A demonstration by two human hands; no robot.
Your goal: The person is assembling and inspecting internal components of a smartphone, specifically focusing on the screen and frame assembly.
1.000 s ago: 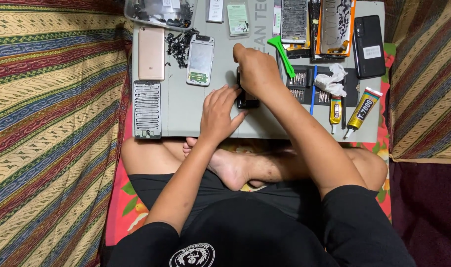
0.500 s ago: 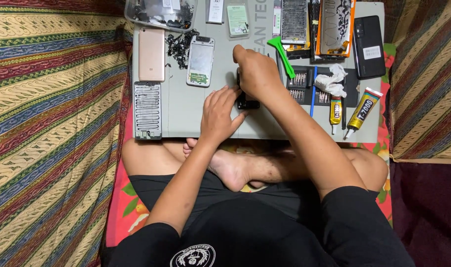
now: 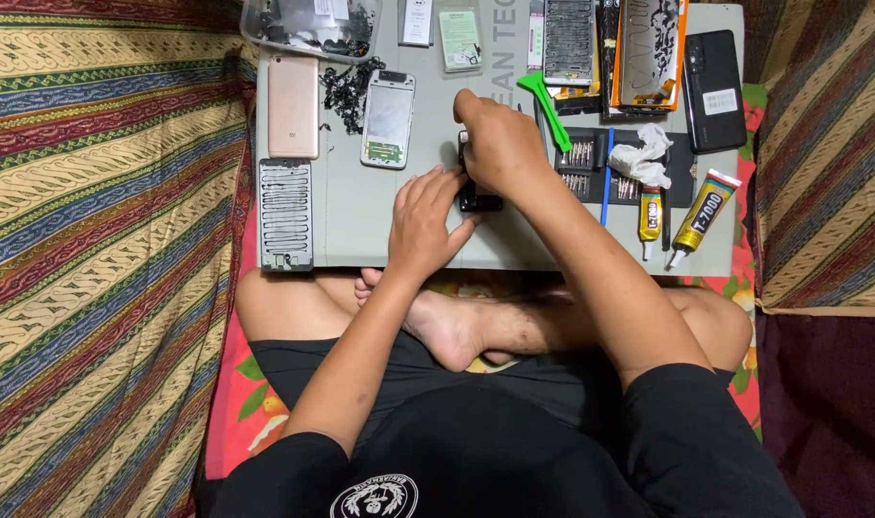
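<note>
1. Almost nothing has moved since the earlier frames: both hands sit on the same small black device at the near middle of the grey mat, so the work on it looks like fine, slow handling rather than a new step.
2. Left hand lies flat beside the device, its fingers stretched out and the fingertips pressing its left edge.
3. Right hand is curled over the device's top; its fingers are closed, but whether they pinch a tool or the device itself cannot be told.
4. Most of the device is hidden under both hands, so its kind and open parts are unclear.
5. Beyond the right knuckles lie a green pry tool and a bit set; past the left fingertips, a phone and a pile of small black parts.
6. Trays along the mat's far edge are cut off.
</note>
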